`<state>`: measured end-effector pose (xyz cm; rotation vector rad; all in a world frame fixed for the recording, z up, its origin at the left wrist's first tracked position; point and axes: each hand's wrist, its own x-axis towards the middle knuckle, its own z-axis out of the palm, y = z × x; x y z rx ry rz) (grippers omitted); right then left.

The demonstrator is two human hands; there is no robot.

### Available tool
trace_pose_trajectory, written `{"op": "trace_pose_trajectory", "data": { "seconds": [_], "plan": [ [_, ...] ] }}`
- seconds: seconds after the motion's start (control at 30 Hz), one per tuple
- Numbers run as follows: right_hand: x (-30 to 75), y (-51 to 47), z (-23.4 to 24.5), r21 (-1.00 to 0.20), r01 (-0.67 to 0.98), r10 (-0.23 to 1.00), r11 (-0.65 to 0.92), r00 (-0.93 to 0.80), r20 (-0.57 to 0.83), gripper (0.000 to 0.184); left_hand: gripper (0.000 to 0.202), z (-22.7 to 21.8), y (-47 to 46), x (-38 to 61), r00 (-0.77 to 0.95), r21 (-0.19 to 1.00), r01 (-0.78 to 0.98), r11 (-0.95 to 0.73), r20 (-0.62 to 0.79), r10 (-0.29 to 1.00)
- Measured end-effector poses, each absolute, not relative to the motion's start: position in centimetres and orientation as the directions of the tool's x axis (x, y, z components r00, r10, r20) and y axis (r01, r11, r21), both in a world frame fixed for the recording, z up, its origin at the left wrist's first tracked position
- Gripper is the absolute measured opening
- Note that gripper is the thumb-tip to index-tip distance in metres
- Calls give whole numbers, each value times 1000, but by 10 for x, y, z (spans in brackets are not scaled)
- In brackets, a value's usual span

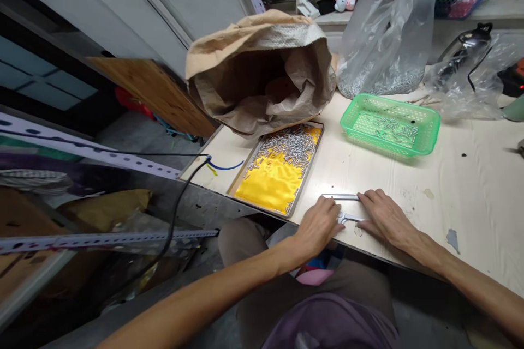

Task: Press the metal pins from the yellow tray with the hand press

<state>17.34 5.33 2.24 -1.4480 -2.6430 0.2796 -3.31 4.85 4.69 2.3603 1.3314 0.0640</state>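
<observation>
On the table's front edge, my left hand [321, 223] and my right hand [385, 215] face each other with a short gap between them. Both hands have their fingers curled around a shiny flat metal piece [347, 218] with curved dark outlines; its exact kind cannot be made out. A thin silver strip [340, 197] runs between the fingertips just beyond it. Whether strip and piece are joined is hidden by the fingers. Left of my left hand lies a shallow tray [293, 208] holding yellow satin cloth [268, 182] and many small metal pins [292, 144].
A green plastic basket [429, 133] with some metal pins stands beyond my right hand. Behind the tray gapes a large paper-lined sack [262, 76]. A clear plastic bag [385, 38] of metal parts and a kettle [466, 43] are farther back. A black cable [176, 202] crosses the left edge.
</observation>
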Motion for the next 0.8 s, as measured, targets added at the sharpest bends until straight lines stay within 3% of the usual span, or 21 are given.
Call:
{"op": "trace_pose_trajectory", "data": {
  "seconds": [0.1, 0.17, 0.27, 0.43, 0.53, 0.67, 0.8],
  "plan": [
    [176, 49, 18, -250, 814, 850, 524, -518, 94, 44, 44, 48, 64, -14, 667, 288, 739, -609, -185, 722],
    [177, 46, 14, -282, 811, 858, 513, -496, 133, 41, 47, 51, 75, -7, 705, 241, 709, -662, -239, 668],
    [177, 42, 9, -311, 806, 864, 504, -475, 167, 30, 40, 55, 84, -4, 739, 200, 667, -718, -299, 604],
    [171, 36, 6, -344, 792, 863, 504, -470, 184, 6, 20, 43, 83, -4, 772, 197, 630, -751, -263, 579],
    [167, 35, 8, -342, 799, 867, 495, -477, 143, 22, 17, 33, 82, -1, 760, 202, 648, -735, -234, 606],
    [169, 38, 15, -266, 840, 881, 474, -454, 134, 21, 17, 23, 74, -2, 717, 209, 697, -686, -179, 674],
    [180, 47, 18, -242, 833, 867, 498, -481, 129, 34, 32, 8, 47, -10, 716, 248, 664, -705, 59, 695]
  ]
}}
